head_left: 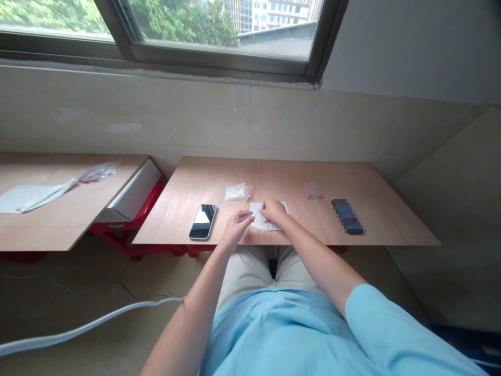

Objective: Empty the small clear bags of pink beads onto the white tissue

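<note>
Left hand (234, 233) pinches one small clear bag (243, 216), long axis running sideways. Right hand (273, 210) clutches one white wipe (261, 220)

We take this for a plain work room on an upper floor of a city building. Through the metal-framed window (219, 49) we see a flat roof (277, 44), a tower block (277, 13) and treetops (176, 21). Below the sill runs a beige tiled wall (156, 115), and the far edge of a plywood tabletop (297, 177) sits against it. A second tabletop (50, 169) stands to the left, with a red metal stand (117, 232) beneath. Small plastic bags (237, 192) lie on the nearer board, and a white cable (90, 324) crosses the floor.
</note>
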Tool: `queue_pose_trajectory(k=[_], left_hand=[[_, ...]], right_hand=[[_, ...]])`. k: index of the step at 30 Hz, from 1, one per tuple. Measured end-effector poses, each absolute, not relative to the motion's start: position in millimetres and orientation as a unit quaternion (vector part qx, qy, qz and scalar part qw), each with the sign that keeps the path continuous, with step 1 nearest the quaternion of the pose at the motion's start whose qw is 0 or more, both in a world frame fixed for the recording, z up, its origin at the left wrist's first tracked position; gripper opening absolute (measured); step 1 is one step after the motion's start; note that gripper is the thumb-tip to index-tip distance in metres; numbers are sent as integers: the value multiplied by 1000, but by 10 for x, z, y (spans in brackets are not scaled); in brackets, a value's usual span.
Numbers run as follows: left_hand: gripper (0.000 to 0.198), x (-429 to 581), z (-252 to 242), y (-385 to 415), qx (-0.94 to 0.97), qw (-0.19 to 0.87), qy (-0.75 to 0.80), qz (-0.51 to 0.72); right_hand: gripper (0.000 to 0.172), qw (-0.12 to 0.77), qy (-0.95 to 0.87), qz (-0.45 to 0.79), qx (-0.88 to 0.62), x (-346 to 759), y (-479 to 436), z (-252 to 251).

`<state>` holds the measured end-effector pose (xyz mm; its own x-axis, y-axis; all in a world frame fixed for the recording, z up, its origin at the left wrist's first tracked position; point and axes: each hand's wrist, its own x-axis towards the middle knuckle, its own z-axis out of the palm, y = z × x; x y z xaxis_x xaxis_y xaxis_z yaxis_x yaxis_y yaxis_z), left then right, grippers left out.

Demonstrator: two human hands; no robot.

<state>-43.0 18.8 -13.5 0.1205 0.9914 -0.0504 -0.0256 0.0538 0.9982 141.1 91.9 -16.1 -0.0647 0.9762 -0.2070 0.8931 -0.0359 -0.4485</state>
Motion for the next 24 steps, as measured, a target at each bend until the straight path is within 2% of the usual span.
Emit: queue_pose_trajectory(k=[4, 8, 11, 15, 17, 20, 24], left_hand=[[40, -449, -169, 231, 506, 540, 490, 460], [40, -477, -171, 213, 513, 534, 494, 455], [41, -484, -170, 188, 518, 533, 494, 450], [40, -461, -175, 181, 522, 521, 496, 458], [40, -444, -168, 178, 524, 517, 493, 464], [42, -426, -153, 154, 525, 521, 486, 466], [45, -416, -152, 115, 490, 553, 486, 466]], right_hand=[[8, 97, -696, 245, -668, 1374, 911, -156], [10, 140, -693, 264, -656, 1372, 853, -90], [16, 201, -685, 270, -646, 1394, 813, 33], [34, 309, -673, 266, -617, 1368, 688, 259], [36, 349, -684, 292, -570, 1321, 593, 359], [26, 341, -728, 304, -512, 1283, 516, 437], [25, 276, -719, 231, -594, 1404, 625, 337]])
